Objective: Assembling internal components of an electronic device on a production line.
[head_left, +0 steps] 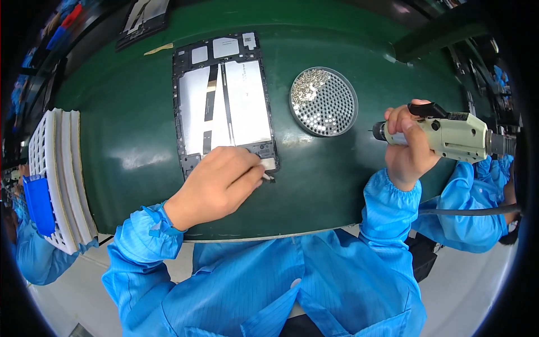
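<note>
A tablet's open back (247, 101), with a black frame, silvery battery panels and dark ribbon cables, lies in front of me. My left hand (216, 182) rests over its near end, fingers curled together at the near right corner. A small pale piece with a dark tip (268, 177) shows beside those fingertips; whatever is between them is hidden. In my right hand (412, 143) is a pale green electric screwdriver (460, 135), held sideways with its bit pointing left, raised to the right of a round screw tray (324, 102). Small silver screws (309, 84) are heaped at the tray's far left.
Stacked white trays (59, 174) with a blue piece (38, 205) stand at the left edge of the green table (135, 129). Another tablet part (143, 22) and a yellowish strip (159, 49) lie farther back. A co-worker's blue sleeve (466, 219) is close at the right, near a cable (471, 212).
</note>
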`<move>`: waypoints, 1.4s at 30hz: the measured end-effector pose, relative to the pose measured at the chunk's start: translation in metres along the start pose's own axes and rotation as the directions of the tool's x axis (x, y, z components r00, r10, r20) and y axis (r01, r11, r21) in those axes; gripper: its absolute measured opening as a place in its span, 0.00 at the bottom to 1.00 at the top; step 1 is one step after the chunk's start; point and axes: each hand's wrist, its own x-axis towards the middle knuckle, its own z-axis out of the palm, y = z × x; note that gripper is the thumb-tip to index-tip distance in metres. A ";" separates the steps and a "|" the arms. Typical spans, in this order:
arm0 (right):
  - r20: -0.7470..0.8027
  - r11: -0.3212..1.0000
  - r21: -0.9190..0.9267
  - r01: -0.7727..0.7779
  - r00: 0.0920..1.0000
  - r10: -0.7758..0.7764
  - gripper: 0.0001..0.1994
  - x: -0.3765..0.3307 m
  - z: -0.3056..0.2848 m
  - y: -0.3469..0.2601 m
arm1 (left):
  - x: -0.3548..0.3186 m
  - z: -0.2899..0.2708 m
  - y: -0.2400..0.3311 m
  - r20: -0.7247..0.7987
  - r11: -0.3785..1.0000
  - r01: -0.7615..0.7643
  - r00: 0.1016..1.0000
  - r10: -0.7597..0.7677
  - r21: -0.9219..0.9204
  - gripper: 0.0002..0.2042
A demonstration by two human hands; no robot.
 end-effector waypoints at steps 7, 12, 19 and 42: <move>0.008 1.000 -0.001 -0.008 1.000 0.008 0.15 -0.001 0.001 0.001 | 0.008 0.010 -0.008 -0.104 0.990 0.079 0.992 -0.066 0.119 0.11; 0.026 1.000 0.011 0.006 1.000 -0.006 0.15 -0.002 0.000 0.001 | 0.004 0.009 -0.005 -0.071 0.998 0.014 0.997 -0.010 0.063 0.14; 0.043 0.997 0.070 0.012 0.999 -0.015 0.15 0.002 0.001 -0.001 | 0.002 0.009 -0.008 -0.078 0.984 -0.043 0.995 0.058 0.174 0.11; 0.348 0.982 0.113 -0.154 0.931 0.106 0.16 0.003 0.031 0.003 | 0.029 0.017 -0.033 0.084 0.996 0.070 0.994 -0.066 -0.047 0.18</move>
